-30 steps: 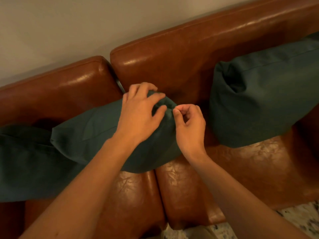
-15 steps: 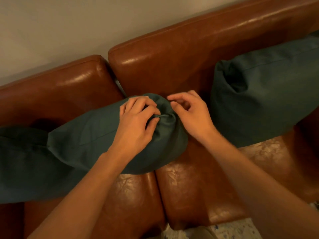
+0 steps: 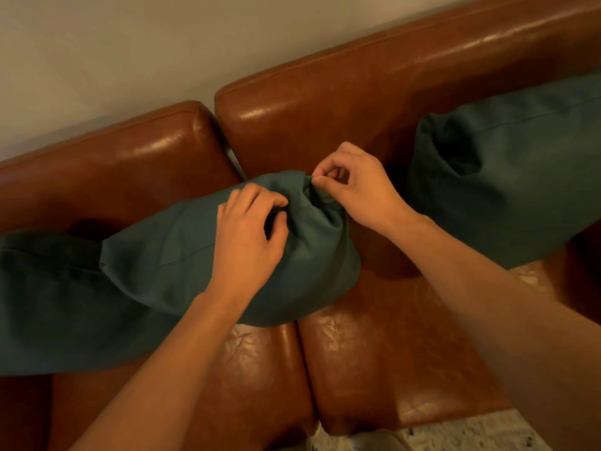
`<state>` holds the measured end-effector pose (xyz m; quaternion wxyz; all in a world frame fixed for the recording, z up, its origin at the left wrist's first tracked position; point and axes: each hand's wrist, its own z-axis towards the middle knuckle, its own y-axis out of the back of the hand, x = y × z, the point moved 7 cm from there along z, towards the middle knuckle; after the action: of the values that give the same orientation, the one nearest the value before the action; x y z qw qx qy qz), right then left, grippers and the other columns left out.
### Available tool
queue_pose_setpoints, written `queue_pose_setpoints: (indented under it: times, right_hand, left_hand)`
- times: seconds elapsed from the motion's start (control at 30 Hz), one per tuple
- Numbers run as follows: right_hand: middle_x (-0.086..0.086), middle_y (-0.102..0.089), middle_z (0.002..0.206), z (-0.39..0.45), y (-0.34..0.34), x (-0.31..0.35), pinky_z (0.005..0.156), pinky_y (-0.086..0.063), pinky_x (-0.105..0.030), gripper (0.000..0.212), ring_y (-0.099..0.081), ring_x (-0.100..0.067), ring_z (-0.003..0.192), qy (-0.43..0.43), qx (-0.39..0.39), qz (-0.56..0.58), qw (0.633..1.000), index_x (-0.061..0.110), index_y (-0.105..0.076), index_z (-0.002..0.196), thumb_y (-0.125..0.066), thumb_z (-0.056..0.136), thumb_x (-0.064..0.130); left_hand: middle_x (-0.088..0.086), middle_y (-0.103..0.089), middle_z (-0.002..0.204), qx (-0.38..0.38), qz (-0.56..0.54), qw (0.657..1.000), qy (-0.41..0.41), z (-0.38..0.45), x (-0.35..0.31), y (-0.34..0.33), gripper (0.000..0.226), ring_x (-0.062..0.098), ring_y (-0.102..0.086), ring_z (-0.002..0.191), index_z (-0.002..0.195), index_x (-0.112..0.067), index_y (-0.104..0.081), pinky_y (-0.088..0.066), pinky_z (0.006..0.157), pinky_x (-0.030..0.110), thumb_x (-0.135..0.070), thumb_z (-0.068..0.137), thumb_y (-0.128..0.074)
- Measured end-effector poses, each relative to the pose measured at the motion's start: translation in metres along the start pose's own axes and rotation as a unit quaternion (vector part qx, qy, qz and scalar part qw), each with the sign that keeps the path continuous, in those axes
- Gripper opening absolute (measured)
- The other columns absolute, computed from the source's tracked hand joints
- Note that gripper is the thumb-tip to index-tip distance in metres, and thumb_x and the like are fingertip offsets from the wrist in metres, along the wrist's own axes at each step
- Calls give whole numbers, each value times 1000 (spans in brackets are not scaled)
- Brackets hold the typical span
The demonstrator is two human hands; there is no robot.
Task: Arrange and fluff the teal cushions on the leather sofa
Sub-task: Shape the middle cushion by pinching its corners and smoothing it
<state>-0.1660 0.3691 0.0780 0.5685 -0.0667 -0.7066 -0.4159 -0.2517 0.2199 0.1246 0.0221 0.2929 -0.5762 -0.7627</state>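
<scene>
— Which one are they working on?

— The middle cushion (image 3: 201, 255), lying slumped on its side across the seam where the two seat pads of the sofa (image 3: 374, 346) meet, its far corner up against the backrest.

— Is the job nearly done, would you say?

— Not by my reckoning. That cushion is crumpled at its right end and isn't standing. The left cushion (image 3: 42, 297) sags flat behind it, partly covered by it. Only the right cushion (image 3: 514, 177), well apart, leans plumped against the backrest, though its near corner is dented in.

— And the hands?

— The left hand (image 3: 247, 236) rests on top of the middle cushion, fingers curled and gathering a fold of fabric near the bunched end. The right hand (image 3: 354, 187) pinches the very corner between thumb and forefinger, other fingers tucked in. I'd guess they mean to tug that corner out square.

— Anything else about?

— Plain wall (image 3: 130, 60) behind, a speckled floor (image 3: 471, 434) at the near edge.
</scene>
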Motion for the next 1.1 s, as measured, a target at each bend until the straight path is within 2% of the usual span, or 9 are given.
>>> queue_pose_setpoints:
  times: [0.1, 0.23, 0.3, 0.4, 0.47, 0.63, 0.77, 0.93, 1.1]
  right_hand:
    - [7, -54, 87, -7, -5, -18, 77, -43, -15, 10, -53, 4, 76, -86, -26, 133, 987, 24, -69, 82, -68, 89, 18]
    - [-7, -64, 106, -11, -17, -22, 96, -50, -38, 18, -62, -17, 100, -143, -28, 229, 962, 33, -70, 77, -66, 90, 21]
    - [-8, -62, 106, -10, -19, -15, 92, -49, -32, 16, -61, -17, 98, -129, -23, 205, 970, 26, -69, 83, -62, 92, 14]
    - [-5, -60, 100, -11, -16, -14, 87, -46, -24, 12, -58, -10, 91, -118, -36, 192, 974, 26, -68, 84, -64, 92, 19]
    - [0, -59, 98, -13, -11, -19, 84, -45, -18, 11, -57, -3, 87, -124, -42, 192, 973, 31, -67, 82, -65, 91, 24]
    - [1, -59, 98, -14, -13, -20, 85, -42, -17, 6, -55, -3, 88, -117, -6, 182, 976, 28, -69, 87, -65, 92, 26]
    - [-1, -55, 91, -22, 3, -10, 78, -40, -15, 9, -53, -6, 83, -72, -95, 87, 989, 22, -65, 84, -71, 85, 29]
    - [8, -47, 81, -28, -2, 18, 76, -46, -40, 31, -50, -16, 85, -7, -77, -129, 989, 25, -63, 77, -77, 70, 51]
    - [9, -49, 80, -17, -11, 23, 78, -47, -44, 24, -51, -18, 89, -16, -80, -108, 991, 24, -69, 77, -76, 75, 46]
  left_hand:
    - [-4, -59, 94, 3, -14, 1000, 17, -4, 3, -2, 7, 21, -55, 93, 91, -19, -63, -36, 78, 34, -23, 87, -59]
    - [-6, -55, 83, -42, -59, 995, 74, 20, -9, 9, 26, 18, -54, 86, 81, -21, -58, -44, 79, 42, -46, 85, -57]
    - [-8, -52, 85, -19, 1, 994, 106, 41, -16, 8, 32, 17, -52, 89, 82, -23, -57, -42, 79, 37, -54, 81, -60]
    - [-10, -53, 84, 41, 56, 990, 126, 59, -12, 0, 10, 20, -56, 95, 80, -26, -60, -42, 80, 38, -36, 81, -63]
    - [-11, -58, 77, 58, 12, 985, 160, 59, -1, -1, 8, 21, -60, 90, 74, -28, -62, -48, 82, 41, -27, 82, -63]
    - [-4, -65, 76, 95, -197, 937, 273, 40, 22, -14, 17, 9, -58, 74, 73, -24, -67, -42, 65, 22, -22, 90, -64]
    - [-4, -66, 79, 99, -251, 920, 285, 39, 24, -17, 20, 6, -58, 77, 73, -24, -66, -43, 71, 21, -19, 92, -61]
    - [-2, -62, 75, 118, -307, 897, 295, 38, 26, -22, 24, 10, -55, 76, 70, -22, -64, -42, 75, 26, -16, 93, -59]
    - [-10, -60, 64, 147, -354, 872, 306, 36, 26, -22, 25, -4, -55, 60, 71, -20, -63, -42, 62, 8, -13, 94, -56]
